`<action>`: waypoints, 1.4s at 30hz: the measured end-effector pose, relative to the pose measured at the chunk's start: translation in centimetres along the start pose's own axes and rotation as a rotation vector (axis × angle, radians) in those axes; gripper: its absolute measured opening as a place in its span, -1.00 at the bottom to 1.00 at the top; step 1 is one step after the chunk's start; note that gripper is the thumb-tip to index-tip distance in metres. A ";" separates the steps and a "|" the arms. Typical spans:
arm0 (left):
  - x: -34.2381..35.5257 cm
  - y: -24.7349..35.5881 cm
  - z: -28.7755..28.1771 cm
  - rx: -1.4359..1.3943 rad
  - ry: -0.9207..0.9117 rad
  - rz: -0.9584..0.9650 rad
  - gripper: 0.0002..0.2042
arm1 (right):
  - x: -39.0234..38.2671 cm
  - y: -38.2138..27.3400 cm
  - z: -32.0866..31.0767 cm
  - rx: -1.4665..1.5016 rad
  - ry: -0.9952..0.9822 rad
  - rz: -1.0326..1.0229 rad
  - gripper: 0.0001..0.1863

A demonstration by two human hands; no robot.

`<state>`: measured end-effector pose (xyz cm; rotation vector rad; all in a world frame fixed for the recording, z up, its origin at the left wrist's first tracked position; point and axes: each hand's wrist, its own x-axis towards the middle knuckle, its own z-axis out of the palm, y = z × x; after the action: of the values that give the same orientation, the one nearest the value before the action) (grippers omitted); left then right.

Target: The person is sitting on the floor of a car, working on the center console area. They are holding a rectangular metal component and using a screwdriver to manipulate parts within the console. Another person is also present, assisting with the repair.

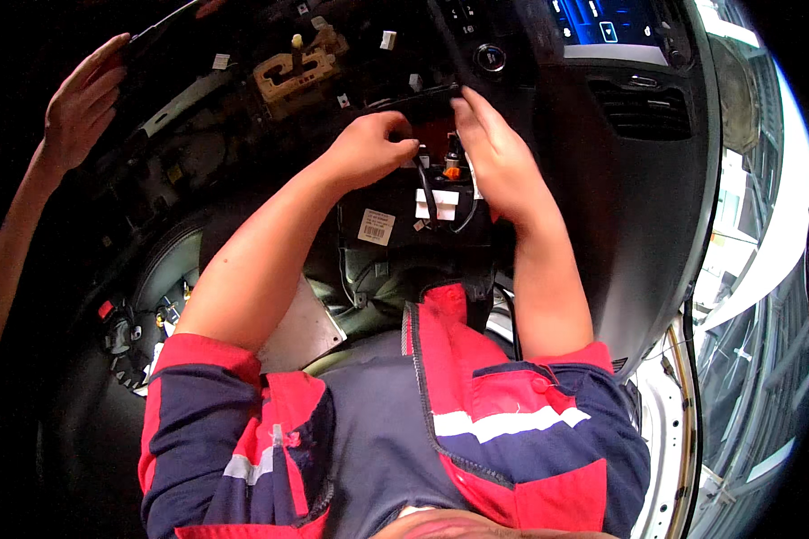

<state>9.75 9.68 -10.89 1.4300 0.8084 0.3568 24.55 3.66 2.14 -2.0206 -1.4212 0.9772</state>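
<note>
My left hand (368, 151) is above the black module in the middle, its fingers curled in and its thumb bent toward them. Whatever lies between those fingertips is hidden. Right beside them a black cable (429, 193) runs down over a white label or block (436, 204). My right hand (503, 160) lies along the right side of the same opening, fingers stretched out, their tips by the edge of the dark panel. Between the two hands stands a small dark connector with an orange part (453, 171). A thin dark wire loops below it.
Another person's hand (83, 112) reaches in at the far left. A tan bracket (295, 76) sits in the dark console, and a lit screen (607, 27) and an air vent (649, 110) are at the upper right. A paper label (377, 226) and a metal plate (301, 332) lie nearer.
</note>
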 end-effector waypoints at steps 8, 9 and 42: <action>-2.6 2.7 -1.2 0.078 0.024 0.168 -0.76 | -12.9 6.7 0.7 0.178 0.314 0.241 -0.27; -2.9 2.7 -1.1 0.073 0.034 0.200 -0.74 | -13.4 8.3 0.6 0.095 0.235 0.335 -0.23; -41.4 9.3 -10.8 -0.023 0.584 -0.115 -0.33 | -15.4 -24.5 10.0 -0.389 -0.381 -1.253 -0.73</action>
<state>-24.04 -8.59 10.15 1.2606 1.3451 0.7097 -0.96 -2.53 17.88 -0.7177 -2.6624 0.4964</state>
